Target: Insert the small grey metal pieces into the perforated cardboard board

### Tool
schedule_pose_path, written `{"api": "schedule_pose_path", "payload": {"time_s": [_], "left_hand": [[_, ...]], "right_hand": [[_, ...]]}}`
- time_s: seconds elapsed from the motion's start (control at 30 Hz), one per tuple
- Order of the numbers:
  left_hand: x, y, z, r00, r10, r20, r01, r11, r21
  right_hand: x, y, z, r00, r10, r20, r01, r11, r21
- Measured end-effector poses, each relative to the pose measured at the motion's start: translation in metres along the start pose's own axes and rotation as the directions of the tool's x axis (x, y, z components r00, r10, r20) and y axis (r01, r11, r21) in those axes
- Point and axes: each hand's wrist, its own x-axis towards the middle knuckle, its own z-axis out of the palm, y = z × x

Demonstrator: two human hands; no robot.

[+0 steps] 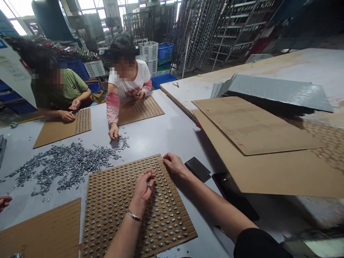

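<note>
Pieces [179, 237] sit in rows on the near board [190, 232]; left of it lies another board [40, 225] — with a loose heap [77, 161] beyond; farther back, two boards [55, 130] lie before two co-workers [75, 84]; at right, overlapping sheets [255, 125] lie in front of stacked panels [279, 91].

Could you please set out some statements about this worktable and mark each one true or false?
1. The person's left hand has a bracelet at its wrist. True.
2. A pile of loose pieces covers part of the table. True.
3. The person's right hand is buried in that pile. False: it is at the far right corner of the piece-covered cardboard.
4. The co-worker in green has a hand at the pile's far edge. False: that hand belongs to the co-worker in pink sleeves.
5. A flat black item lies to the right of the piece-covered cardboard. True.
</note>
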Motion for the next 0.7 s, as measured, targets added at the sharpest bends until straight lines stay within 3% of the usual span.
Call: {"api": "schedule_pose_path", "payload": {"time_s": [0.17, 0.4, 0.7], "left_hand": [[0.003, 0.004, 0.0, 1.0, -0.004, 0.0, 0.004, 1.0, 0.009], [0.008, 0.003, 0.006, 0.999, -0.036, -0.004, 0.036, 0.999, 0.015], [0.016, -0.004, 0.004, 0.998, -0.051, 0.026, 0.05, 0.998, 0.034]], "right_hand": [[0.01, 0.001, 0.006, 0.999, -0.048, -0.015, 0.044, 0.978, -0.206], [0.019, 0.001, 0.023, 0.988, 0.114, -0.105, -0.133, 0.972, -0.194], [0.022, -0.003, 0.025, 0.98, 0.17, -0.104, -0.191, 0.95, -0.246]]}}
